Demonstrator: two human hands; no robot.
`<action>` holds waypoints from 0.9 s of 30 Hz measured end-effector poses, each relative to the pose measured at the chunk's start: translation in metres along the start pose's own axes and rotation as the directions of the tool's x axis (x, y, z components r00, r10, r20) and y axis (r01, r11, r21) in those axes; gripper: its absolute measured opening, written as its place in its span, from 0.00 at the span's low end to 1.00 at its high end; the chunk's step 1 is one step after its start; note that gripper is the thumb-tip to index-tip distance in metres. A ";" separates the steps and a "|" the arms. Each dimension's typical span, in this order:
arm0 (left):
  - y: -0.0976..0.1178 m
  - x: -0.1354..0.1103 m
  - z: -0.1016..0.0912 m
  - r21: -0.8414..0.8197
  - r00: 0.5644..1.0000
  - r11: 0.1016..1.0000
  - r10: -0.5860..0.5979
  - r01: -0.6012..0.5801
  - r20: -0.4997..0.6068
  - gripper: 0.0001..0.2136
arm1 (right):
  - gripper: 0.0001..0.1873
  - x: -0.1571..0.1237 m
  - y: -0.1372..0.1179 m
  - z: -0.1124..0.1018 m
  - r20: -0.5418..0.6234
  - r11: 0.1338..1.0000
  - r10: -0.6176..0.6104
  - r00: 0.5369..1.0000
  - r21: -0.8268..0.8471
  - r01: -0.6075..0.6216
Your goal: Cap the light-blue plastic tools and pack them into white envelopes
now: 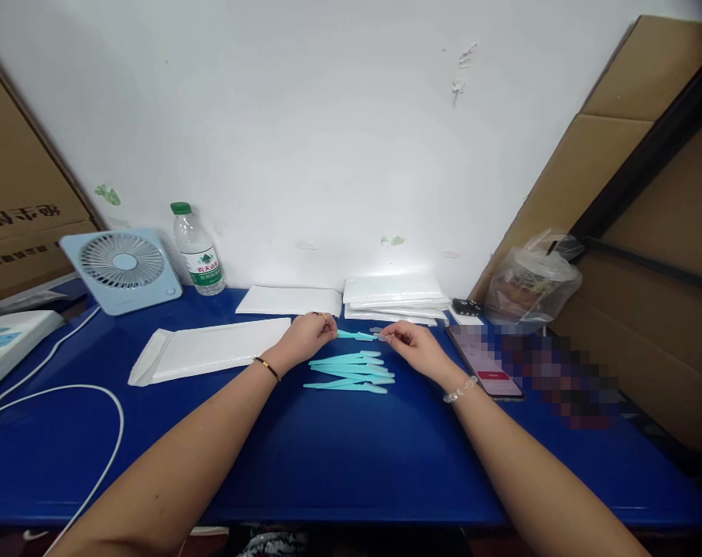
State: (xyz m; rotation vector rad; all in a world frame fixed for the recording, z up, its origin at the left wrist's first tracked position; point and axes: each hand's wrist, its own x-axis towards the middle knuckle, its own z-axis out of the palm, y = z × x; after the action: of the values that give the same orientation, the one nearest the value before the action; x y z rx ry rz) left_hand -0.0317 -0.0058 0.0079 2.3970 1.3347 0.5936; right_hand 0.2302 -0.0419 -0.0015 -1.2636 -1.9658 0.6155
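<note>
Turquoise slim tool [356,335] in hand, over the blue table [420,464], nearer its far edge than its near one, roughly midway between left and right edges; left hand [311,333] closed, thumb and fingertips pinching the tool's left end; right hand [412,346] loosely curled, thumb and forefinger nearly together on a small clear piece [381,336] by the tool's right end; joined or apart there, cannot tell; similar turquoise tools [351,373] lie in an overlapping fan, closer to the near edge.

Handling, by judgement: very light; probably stiff plastic, slight flex where thin; smooth, so apt to slip or roll; right end perhaps edged, best left untouched; hold by the plain left stretch; clear piece looks thin, easily dropped, fingertip pinch suits; lift fanned ones singly, lest neighbours drag.
</note>
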 end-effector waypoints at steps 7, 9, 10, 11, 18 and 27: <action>0.009 -0.003 0.002 -0.064 0.998 0.998 -0.008 0.011 0.057 0.07 | 0.13 -0.002 -0.005 0.004 0.069 0.999 -0.017 0.997 0.034 0.015; 0.007 -0.003 0.002 -0.057 0.999 0.998 -0.016 0.019 0.049 0.07 | 0.13 -0.001 -0.003 0.001 0.034 0.999 0.016 0.999 0.044 -0.017; 0.005 -0.003 0.002 -0.054 0.999 0.998 -0.024 0.027 0.043 0.07 | 0.14 0.000 -0.001 -0.001 0.008 0.998 0.033 0.999 0.051 -0.034; 0.003 -0.002 0.002 -0.055 0.999 0.998 -0.035 0.037 0.037 0.08 | 0.14 0.000 0.001 -0.003 -0.016 0.997 0.049 0.999 0.057 -0.048; 0.001 -0.003 0.002 -0.131 0.998 0.990 -0.055 0.060 0.043 0.10 | 0.15 -0.001 0.000 0.001 0.007 0.994 0.061 0.998 0.093 -0.062; 0.010 -0.004 0.005 0.013 0.995 1.000 0.012 -0.013 0.097 0.09 | 0.13 0.002 0.001 -0.002 0.031 0.997 -0.010 0.999 -0.078 0.012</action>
State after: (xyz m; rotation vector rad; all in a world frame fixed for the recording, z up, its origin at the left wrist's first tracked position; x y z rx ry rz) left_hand -0.0237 -0.0143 0.0077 2.4135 1.2883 0.4669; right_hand 0.2318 -0.0399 -0.0006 -1.2963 -2.0387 0.5607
